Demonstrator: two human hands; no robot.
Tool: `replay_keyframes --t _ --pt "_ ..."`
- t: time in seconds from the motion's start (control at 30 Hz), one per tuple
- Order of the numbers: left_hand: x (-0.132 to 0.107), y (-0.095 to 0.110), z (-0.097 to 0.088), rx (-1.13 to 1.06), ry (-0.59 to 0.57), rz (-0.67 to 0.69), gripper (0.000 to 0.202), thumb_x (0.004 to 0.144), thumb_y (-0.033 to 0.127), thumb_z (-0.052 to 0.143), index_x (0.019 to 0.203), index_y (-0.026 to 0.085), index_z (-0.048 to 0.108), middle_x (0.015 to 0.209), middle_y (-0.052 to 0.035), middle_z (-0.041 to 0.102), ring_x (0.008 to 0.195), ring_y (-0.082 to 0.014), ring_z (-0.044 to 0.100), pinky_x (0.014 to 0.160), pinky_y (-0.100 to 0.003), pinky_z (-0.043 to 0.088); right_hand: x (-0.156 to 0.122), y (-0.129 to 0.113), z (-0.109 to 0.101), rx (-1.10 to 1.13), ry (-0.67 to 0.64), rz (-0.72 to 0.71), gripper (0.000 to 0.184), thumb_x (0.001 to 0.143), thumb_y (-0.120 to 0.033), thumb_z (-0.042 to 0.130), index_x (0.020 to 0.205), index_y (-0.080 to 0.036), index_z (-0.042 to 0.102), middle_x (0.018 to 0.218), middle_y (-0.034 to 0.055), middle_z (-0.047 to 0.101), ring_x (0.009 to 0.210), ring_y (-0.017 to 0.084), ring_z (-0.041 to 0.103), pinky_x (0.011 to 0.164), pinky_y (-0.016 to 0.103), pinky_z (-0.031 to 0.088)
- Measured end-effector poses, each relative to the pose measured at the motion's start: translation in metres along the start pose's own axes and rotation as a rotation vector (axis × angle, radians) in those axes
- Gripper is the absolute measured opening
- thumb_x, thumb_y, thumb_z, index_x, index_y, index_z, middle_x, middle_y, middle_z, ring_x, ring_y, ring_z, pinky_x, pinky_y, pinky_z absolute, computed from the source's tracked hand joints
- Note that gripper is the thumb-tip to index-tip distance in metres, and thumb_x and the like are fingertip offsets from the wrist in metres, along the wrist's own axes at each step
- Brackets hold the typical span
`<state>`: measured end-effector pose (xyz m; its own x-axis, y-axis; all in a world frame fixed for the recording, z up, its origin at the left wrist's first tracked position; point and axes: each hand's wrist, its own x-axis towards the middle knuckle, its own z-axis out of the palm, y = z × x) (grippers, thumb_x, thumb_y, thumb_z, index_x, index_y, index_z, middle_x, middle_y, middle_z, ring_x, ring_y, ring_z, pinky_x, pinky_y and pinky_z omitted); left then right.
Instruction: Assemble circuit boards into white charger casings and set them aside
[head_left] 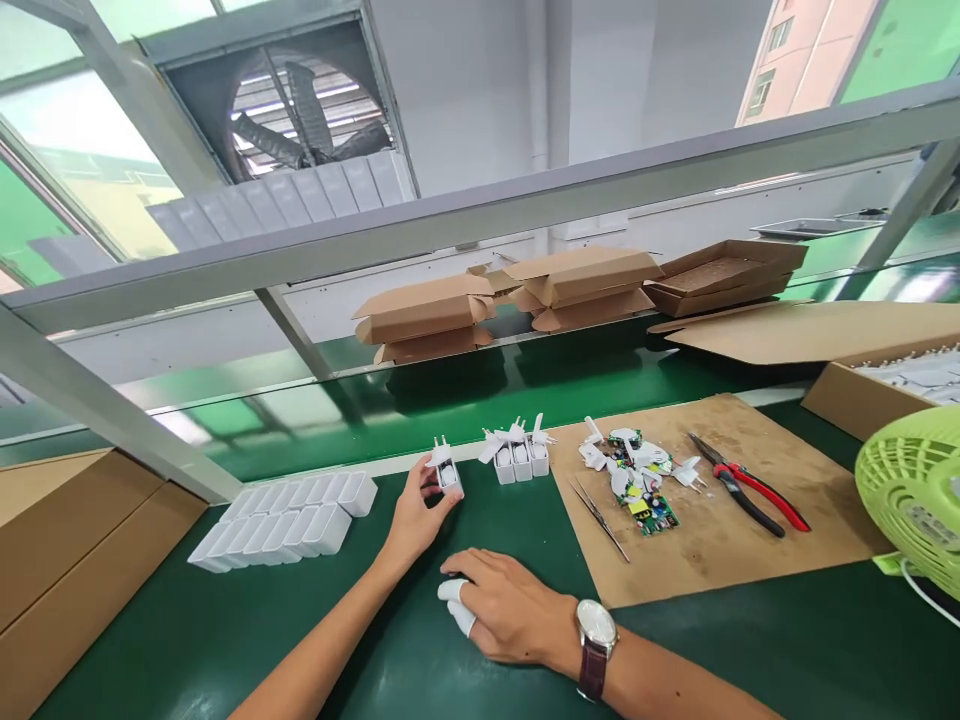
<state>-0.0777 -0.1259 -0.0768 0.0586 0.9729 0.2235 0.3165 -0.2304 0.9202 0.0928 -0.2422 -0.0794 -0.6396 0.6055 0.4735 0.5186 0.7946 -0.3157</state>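
Observation:
My left hand (pixel 415 518) is closed on a small white charger case (pixel 451 482), with a two-pin plug piece sticking up at its top. It holds the case near the back of the green bench. Nearer to me, my right hand (pixel 514 608) rests over the bench top, fingers loosely bent and somewhat apart, with nothing visible in them. Two of its fingers wear white finger cots. Just right of the held case stand several similar white cases (pixel 522 460) with plug pieces on top. Rows of open white cases (pixel 281 520) sit to the left.
On a brown cardboard sheet (pixel 720 560) lie circuit boards (pixel 654 512) with white plug pieces, tweezers (pixel 602 520) and red-and-black pliers (pixel 750 485). A green fan (pixel 911 490) stands at right. Cardboard boxes (pixel 424 310) sit behind, beyond a metal rail; another box (pixel 82 560) is at left.

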Motion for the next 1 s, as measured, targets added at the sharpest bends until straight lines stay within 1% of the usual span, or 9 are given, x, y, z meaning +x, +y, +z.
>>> replay_keyframes --t 0.2,0.37,0.43,0.53,0.63,0.77,0.87,0.93,1.0 --pt "0.018 0.012 0.032 0.057 -0.022 0.041 0.069 0.076 0.046 0.080 0.135 0.019 0.053 0.124 -0.0136 0.069 0.112 -0.0264 0.069 0.091 -0.039 0.056 0.003 -0.002 -0.003 -0.047 -0.073 0.013 0.017 0.085 -0.016 0.064 0.101 -0.013 0.069 0.123 0.0134 0.069 0.102 0.024 0.066 0.091 0.034 0.055" --pt "0.017 0.019 0.047 0.076 -0.058 0.065 0.064 0.090 0.057 0.064 0.139 0.018 0.050 0.116 -0.0127 0.070 0.093 -0.0221 0.071 0.083 -0.039 0.059 0.005 -0.003 -0.003 -0.049 -0.090 0.014 0.019 0.084 -0.016 0.063 0.102 -0.013 0.070 0.124 0.0127 0.069 0.103 0.024 0.065 0.093 0.035 0.054" --pt "0.014 0.020 0.051 0.061 -0.066 0.083 0.062 0.093 0.057 0.059 0.139 0.017 0.048 0.119 -0.0142 0.069 0.098 -0.0228 0.071 0.085 -0.040 0.059 0.006 -0.002 -0.002 -0.047 -0.101 0.016 0.019 0.083 -0.016 0.063 0.100 -0.014 0.070 0.125 0.0126 0.069 0.105 0.024 0.065 0.093 0.035 0.054" --pt "0.006 0.019 0.049 0.030 -0.066 0.110 0.060 0.095 0.055 0.058 0.140 0.018 0.046 0.126 -0.0159 0.067 0.115 -0.0247 0.068 0.092 -0.040 0.059 0.006 -0.001 -0.001 -0.035 -0.105 0.023 0.020 0.082 -0.015 0.062 0.100 -0.016 0.070 0.125 0.0122 0.068 0.106 0.024 0.064 0.093 0.035 0.054" --pt "-0.004 0.021 0.030 0.072 -0.071 0.159 0.056 0.093 0.049 0.063 0.138 0.019 0.049 0.132 -0.0161 0.064 0.121 -0.0261 0.066 0.095 -0.042 0.059 0.005 0.000 -0.003 -0.026 -0.102 0.023 0.019 0.081 -0.014 0.061 0.099 -0.016 0.069 0.125 0.0127 0.068 0.106 0.025 0.064 0.093 0.035 0.054" --pt "-0.008 0.026 -0.022 0.443 -0.057 0.372 0.043 0.091 0.041 0.066 0.129 0.023 0.059 0.131 -0.0125 0.066 0.118 -0.0276 0.065 0.100 -0.050 0.055 0.001 -0.001 -0.004 -0.023 -0.083 0.015 0.019 0.078 -0.009 0.060 0.094 -0.016 0.068 0.124 0.0135 0.067 0.104 0.026 0.063 0.093 0.038 0.054" --pt "-0.002 0.027 -0.070 0.737 0.092 0.531 0.030 0.089 0.038 0.065 0.114 0.022 0.068 0.125 -0.0132 0.068 0.127 -0.0342 0.057 0.109 -0.058 0.047 -0.001 0.000 -0.004 -0.012 -0.053 0.014 0.022 0.077 -0.004 0.059 0.092 -0.017 0.068 0.122 0.0129 0.067 0.100 0.025 0.063 0.090 0.039 0.054" --pt "0.002 0.024 -0.099 0.900 0.204 0.542 0.023 0.088 0.038 0.065 0.103 0.022 0.071 0.125 -0.0156 0.067 0.132 -0.0395 0.052 0.108 -0.063 0.044 -0.001 0.000 -0.004 -0.007 -0.039 0.011 0.021 0.078 -0.003 0.058 0.091 -0.018 0.067 0.120 0.0126 0.067 0.098 0.024 0.063 0.089 0.038 0.054" --pt "0.004 0.018 -0.118 1.028 0.240 0.516 0.019 0.087 0.038 0.066 0.092 0.021 0.072 0.126 -0.0175 0.067 0.135 -0.0440 0.048 0.105 -0.066 0.044 -0.001 0.001 -0.004 -0.008 -0.042 0.007 0.017 0.081 -0.005 0.059 0.090 -0.017 0.067 0.120 0.0125 0.068 0.098 0.024 0.063 0.088 0.038 0.054"
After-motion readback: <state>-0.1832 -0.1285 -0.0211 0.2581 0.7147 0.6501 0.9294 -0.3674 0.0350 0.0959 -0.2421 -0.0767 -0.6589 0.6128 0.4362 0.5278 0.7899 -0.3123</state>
